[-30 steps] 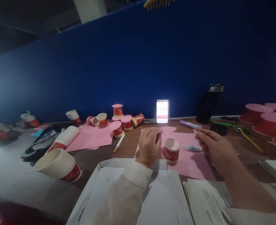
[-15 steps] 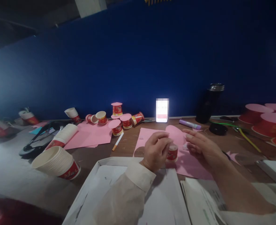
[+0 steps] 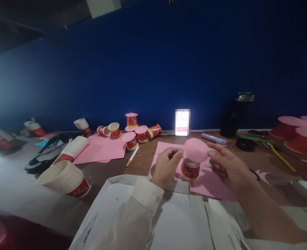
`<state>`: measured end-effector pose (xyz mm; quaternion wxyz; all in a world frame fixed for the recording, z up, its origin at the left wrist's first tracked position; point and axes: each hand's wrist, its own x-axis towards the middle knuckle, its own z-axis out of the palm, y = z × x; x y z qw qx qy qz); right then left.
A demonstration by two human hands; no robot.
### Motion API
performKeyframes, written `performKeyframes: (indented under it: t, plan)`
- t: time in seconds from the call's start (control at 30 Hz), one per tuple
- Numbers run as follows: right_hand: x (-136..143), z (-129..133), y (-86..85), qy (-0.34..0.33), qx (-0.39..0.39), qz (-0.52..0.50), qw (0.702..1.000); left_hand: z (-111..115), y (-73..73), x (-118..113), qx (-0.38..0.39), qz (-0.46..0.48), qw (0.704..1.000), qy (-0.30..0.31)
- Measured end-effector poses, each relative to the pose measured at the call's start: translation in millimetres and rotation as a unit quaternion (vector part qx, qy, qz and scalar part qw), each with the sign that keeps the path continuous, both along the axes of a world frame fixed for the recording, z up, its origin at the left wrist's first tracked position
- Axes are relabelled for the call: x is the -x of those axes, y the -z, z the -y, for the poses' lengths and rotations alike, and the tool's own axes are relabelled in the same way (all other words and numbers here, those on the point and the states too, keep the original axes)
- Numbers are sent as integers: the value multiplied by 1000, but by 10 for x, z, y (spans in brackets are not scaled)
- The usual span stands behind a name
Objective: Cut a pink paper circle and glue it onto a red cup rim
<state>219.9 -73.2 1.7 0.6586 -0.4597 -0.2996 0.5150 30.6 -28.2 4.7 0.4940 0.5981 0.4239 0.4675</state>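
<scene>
A pink paper disc (image 3: 195,150) is tilted just above a red paper cup (image 3: 190,170), which stands upside down on a pink sheet (image 3: 213,185). My right hand (image 3: 227,163) pinches the disc's right edge between thumb and fingers. On the left, my left hand (image 3: 167,165) is closed, thumb and index fingertip together at the disc's left side; whether anything is between them is too small to tell. The disc hides part of the cup's top.
Disc-topped cups (image 3: 129,140) stand at the back left, near a cigarette (image 3: 132,156). Stacked cups (image 3: 64,178) lie at the left. A white box (image 3: 171,222) is in front. Behind are a lit phone (image 3: 182,122), a purple tube (image 3: 213,139) and a dark bottle (image 3: 234,116).
My left hand has moved left and down from over the cup, uncovering it. The pink disc now faces me more fully, and my right hand has closed on its edge.
</scene>
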Motion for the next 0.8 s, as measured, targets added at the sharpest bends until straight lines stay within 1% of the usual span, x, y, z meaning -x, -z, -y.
performKeyframes:
  t: [0.13,0.23,0.3,0.4,0.53,0.67,0.8]
  plan:
    - [43,15,1,-22,-1,23,1000,0,-29,4,73,41,996,42]
    - [64,16,1,-23,3,48,999,-9,5,13,138,82,985,66]
    - [68,9,4,-12,12,63,998,-19,39,11,162,93,978,89]
    - [55,-9,25,5,24,82,996,-31,90,-11,175,88,975,107]
    - [34,-31,74,12,35,134,990,-37,136,-43,166,61,979,99]
    - [51,-36,99,27,40,200,979,-40,159,-46,158,56,982,91]
    - [68,-36,112,37,46,228,972,-44,164,-36,171,49,980,86]
